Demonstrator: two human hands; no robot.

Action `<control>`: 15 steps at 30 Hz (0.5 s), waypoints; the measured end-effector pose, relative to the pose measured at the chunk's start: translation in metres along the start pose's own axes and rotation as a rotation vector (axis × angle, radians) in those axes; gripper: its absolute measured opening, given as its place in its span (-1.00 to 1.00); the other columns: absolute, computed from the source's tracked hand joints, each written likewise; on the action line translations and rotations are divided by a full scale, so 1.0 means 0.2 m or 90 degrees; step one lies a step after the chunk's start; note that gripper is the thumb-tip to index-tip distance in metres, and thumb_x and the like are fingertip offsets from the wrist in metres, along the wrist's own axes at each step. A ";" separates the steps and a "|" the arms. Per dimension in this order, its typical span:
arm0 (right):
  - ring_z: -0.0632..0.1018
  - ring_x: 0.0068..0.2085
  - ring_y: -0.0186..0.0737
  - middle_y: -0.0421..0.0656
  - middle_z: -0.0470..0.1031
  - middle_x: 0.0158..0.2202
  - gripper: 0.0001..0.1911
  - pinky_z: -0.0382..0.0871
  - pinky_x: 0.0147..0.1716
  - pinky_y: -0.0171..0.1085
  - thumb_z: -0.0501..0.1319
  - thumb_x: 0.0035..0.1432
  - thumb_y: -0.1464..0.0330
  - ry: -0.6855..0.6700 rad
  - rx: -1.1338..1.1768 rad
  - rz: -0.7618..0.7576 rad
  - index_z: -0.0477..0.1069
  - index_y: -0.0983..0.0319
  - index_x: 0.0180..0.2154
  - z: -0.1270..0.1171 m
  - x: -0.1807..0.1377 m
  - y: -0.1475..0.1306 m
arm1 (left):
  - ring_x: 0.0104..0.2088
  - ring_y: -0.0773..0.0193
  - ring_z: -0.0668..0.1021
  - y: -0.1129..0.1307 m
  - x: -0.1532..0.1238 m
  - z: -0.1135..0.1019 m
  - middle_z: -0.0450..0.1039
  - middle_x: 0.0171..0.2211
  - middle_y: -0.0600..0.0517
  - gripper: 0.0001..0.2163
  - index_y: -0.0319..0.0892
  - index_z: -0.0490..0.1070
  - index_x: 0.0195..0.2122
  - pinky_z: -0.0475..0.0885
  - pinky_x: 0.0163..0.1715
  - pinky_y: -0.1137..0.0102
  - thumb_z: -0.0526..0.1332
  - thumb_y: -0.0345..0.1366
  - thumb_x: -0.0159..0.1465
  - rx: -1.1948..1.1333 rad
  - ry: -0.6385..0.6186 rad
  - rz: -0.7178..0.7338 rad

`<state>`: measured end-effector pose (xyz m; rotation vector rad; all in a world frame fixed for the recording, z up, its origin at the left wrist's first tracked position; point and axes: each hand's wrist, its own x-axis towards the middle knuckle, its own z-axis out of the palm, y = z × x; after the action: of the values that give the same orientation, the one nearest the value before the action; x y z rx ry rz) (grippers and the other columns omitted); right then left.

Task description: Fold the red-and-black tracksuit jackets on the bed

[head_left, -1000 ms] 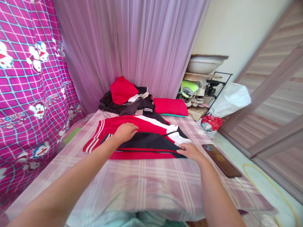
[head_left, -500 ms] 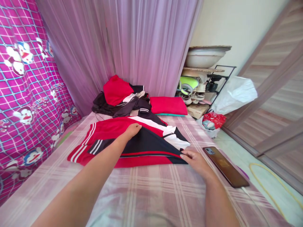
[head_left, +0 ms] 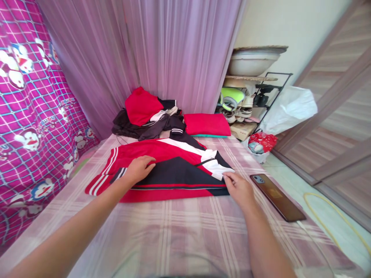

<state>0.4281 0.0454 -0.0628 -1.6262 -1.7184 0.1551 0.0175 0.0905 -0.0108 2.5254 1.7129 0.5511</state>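
Observation:
A red, black and white track jacket (head_left: 179, 172) lies on the bed, partly folded, its white collar end to the right and its striped red hem to the left. My left hand (head_left: 140, 168) rests on the jacket near the striped cuff, fingers stretched out and thumb apart. At the collar end, my right hand (head_left: 238, 187) pinches the jacket's edge between thumb and fingers. One black sleeve with white stripes reaches back toward the clothes pile.
Behind the jacket sit a heap of dark and red clothes (head_left: 145, 110) and a folded red garment (head_left: 207, 124). A phone (head_left: 276, 197) with a charging cable lies at right on the plaid bedsheet (head_left: 185, 235). Beyond the bed's edge stands a shoe rack (head_left: 268, 104).
My left hand has let go of the black sleeve fabric and moved left, its fingers now extended. My right hand stays at the collar end, slightly higher, still pinching.

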 end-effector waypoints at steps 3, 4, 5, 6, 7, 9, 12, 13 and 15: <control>0.58 -0.17 -0.10 -0.09 0.62 -0.20 -0.71 0.40 -0.17 -0.19 0.05 0.24 0.29 -0.004 -0.033 -0.108 0.56 0.14 -0.23 0.03 0.01 -0.13 | -0.02 0.03 0.56 -0.14 -0.19 -0.10 0.57 -0.04 -0.12 -0.62 -0.14 0.52 -0.07 0.42 0.05 0.14 0.02 -0.06 0.33 0.060 0.006 -0.012; 0.58 -0.16 -0.11 -0.10 0.62 -0.21 -0.71 0.40 -0.17 -0.20 0.06 0.24 0.30 -0.027 -0.042 -0.140 0.56 0.14 -0.23 0.04 0.01 -0.18 | -0.02 0.03 0.56 -0.18 -0.25 -0.13 0.57 -0.04 -0.12 -0.60 -0.14 0.51 -0.07 0.42 0.04 0.15 0.01 -0.04 0.34 0.063 0.000 -0.016; 0.59 -0.16 -0.13 -0.11 0.62 -0.22 -0.72 0.39 -0.17 -0.22 0.06 0.25 0.32 -0.053 -0.051 -0.166 0.56 0.14 -0.23 0.06 0.01 -0.21 | -0.02 0.04 0.56 -0.22 -0.30 -0.15 0.57 -0.03 -0.11 -0.59 -0.14 0.51 -0.06 0.42 0.04 0.17 0.00 -0.02 0.33 0.063 -0.007 -0.027; 0.58 -0.16 -0.15 -0.13 0.62 -0.22 -0.73 0.38 -0.18 -0.23 0.07 0.25 0.33 -0.078 -0.063 -0.182 0.56 0.13 -0.23 0.07 0.00 -0.24 | -0.02 0.05 0.56 -0.26 -0.34 -0.17 0.56 -0.02 -0.11 -0.57 -0.14 0.50 -0.04 0.42 0.03 0.18 -0.01 0.00 0.33 0.063 -0.017 -0.044; 0.58 -0.16 -0.16 -0.14 0.62 -0.22 -0.74 0.38 -0.19 -0.25 0.08 0.25 0.34 -0.102 -0.079 -0.188 0.57 0.12 -0.23 0.08 0.00 -0.26 | -0.02 0.06 0.56 -0.29 -0.39 -0.18 0.56 -0.01 -0.09 -0.56 -0.12 0.49 -0.02 0.42 0.03 0.20 -0.01 0.01 0.32 0.063 -0.027 -0.066; 0.58 -0.17 -0.19 -0.17 0.62 -0.22 -0.75 0.37 -0.20 -0.28 0.10 0.23 0.36 -0.137 -0.118 -0.182 0.57 0.11 -0.24 0.11 -0.01 -0.26 | 0.00 0.06 0.55 -0.34 -0.45 -0.20 0.55 0.02 -0.07 -0.55 -0.09 0.47 0.03 0.40 0.03 0.23 0.00 0.03 0.30 0.068 -0.047 -0.124; 0.57 -0.17 -0.21 -0.18 0.62 -0.22 -0.75 0.36 -0.18 -0.29 0.11 0.21 0.41 -0.142 -0.142 -0.177 0.57 0.12 -0.27 0.15 -0.02 -0.23 | 0.01 0.07 0.55 -0.38 -0.48 -0.21 0.55 0.03 -0.04 -0.53 -0.06 0.43 0.11 0.40 0.01 0.28 0.03 0.01 0.27 0.086 -0.072 -0.203; 0.57 -0.16 -0.21 -0.18 0.62 -0.22 -0.75 0.36 -0.17 -0.28 0.10 0.20 0.41 -0.132 -0.139 -0.181 0.57 0.13 -0.28 0.16 -0.02 -0.21 | -0.01 0.07 0.56 -0.38 -0.48 -0.21 0.57 0.01 -0.03 -0.52 -0.05 0.41 0.13 0.41 -0.02 0.29 0.05 0.00 0.27 0.097 -0.082 -0.222; 0.57 -0.16 -0.20 -0.18 0.61 -0.24 -0.75 0.37 -0.17 -0.28 0.10 0.20 0.42 -0.107 -0.130 -0.190 0.57 0.14 -0.29 0.18 -0.03 -0.19 | -0.07 0.08 0.59 -0.36 -0.46 -0.22 0.60 -0.07 -0.02 -0.53 -0.03 0.40 0.15 0.42 -0.09 0.31 0.08 -0.01 0.26 0.122 -0.099 -0.248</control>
<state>0.3762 0.0482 -0.0696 -1.5093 -2.1441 -0.0300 -0.0917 0.0278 -0.0109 2.1780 2.2039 0.1684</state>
